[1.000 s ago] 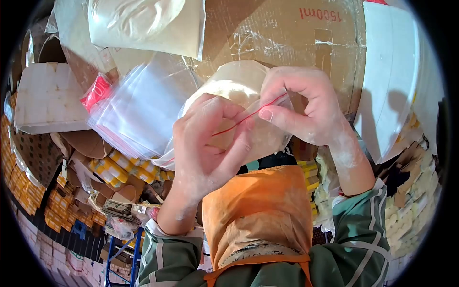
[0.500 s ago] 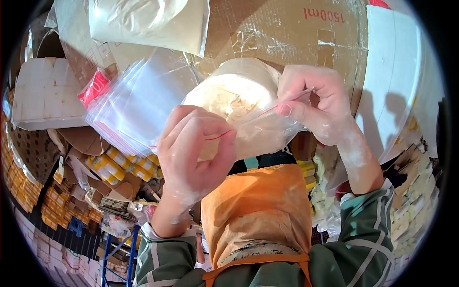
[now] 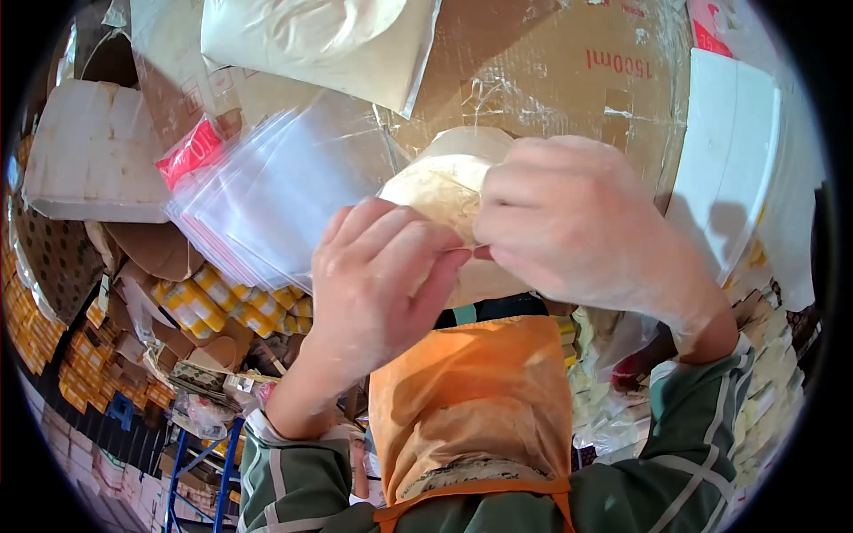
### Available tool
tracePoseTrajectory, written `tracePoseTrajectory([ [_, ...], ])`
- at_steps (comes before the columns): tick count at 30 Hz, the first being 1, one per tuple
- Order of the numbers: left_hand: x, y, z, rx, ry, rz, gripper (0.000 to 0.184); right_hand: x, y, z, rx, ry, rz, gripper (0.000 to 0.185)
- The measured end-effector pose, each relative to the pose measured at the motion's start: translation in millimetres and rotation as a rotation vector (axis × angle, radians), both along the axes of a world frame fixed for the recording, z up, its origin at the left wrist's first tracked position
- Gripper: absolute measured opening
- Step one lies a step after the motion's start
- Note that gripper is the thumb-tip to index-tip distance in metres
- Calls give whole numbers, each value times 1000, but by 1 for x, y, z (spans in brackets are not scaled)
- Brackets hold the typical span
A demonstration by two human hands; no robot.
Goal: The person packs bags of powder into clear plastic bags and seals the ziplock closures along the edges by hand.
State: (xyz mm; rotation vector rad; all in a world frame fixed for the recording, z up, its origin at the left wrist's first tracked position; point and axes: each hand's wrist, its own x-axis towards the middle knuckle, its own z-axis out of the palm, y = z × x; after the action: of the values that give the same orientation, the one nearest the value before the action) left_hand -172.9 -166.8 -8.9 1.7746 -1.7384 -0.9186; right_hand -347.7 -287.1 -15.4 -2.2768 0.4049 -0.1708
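Note:
A clear zip bag (image 3: 444, 182) of cream-coloured powder lies in front of me, its red zip edge toward my body. My left hand (image 3: 382, 275) pinches that edge between thumb and forefinger. Close beside it, my right hand (image 3: 577, 222) is closed on the same edge and covers much of the bag's right side. Both hands are dusted with pale powder. Left of the bag lies a fanned stack of flat clear zip bags (image 3: 275, 191). Beyond it, a filled bag of powder (image 3: 320, 40) lies flat.
Brown cardboard (image 3: 551, 62) printed "1500ml" lies under the bags. A white foam panel (image 3: 724, 151) stands at the right, a white box (image 3: 93, 151) at the left. Below on the left are yellow packets (image 3: 200, 302) and a blue metal frame (image 3: 200, 489).
My right hand has moved left along the zip edge, close to my left hand. The bag's opening now looks flatter and more covered. The camera view has shifted slightly.

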Motion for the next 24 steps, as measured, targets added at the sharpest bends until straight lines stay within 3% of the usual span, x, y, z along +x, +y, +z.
tracePoseTrajectory([
  [8,13,11,-4,-165,-146,-141,15,-2,-10,-1,82,-6,157,20],
  [18,74,75,4,-147,-360,-9,15,-36,-14,11,272,85,-11,32],
  [21,103,91,4,-143,-407,106,11,-59,-22,15,339,137,-144,32],
  [22,120,101,-1,-88,-457,291,11,-67,-25,16,399,208,-234,32],
  [24,128,112,4,20,-405,428,9,-80,-29,9,430,132,-316,30],
])
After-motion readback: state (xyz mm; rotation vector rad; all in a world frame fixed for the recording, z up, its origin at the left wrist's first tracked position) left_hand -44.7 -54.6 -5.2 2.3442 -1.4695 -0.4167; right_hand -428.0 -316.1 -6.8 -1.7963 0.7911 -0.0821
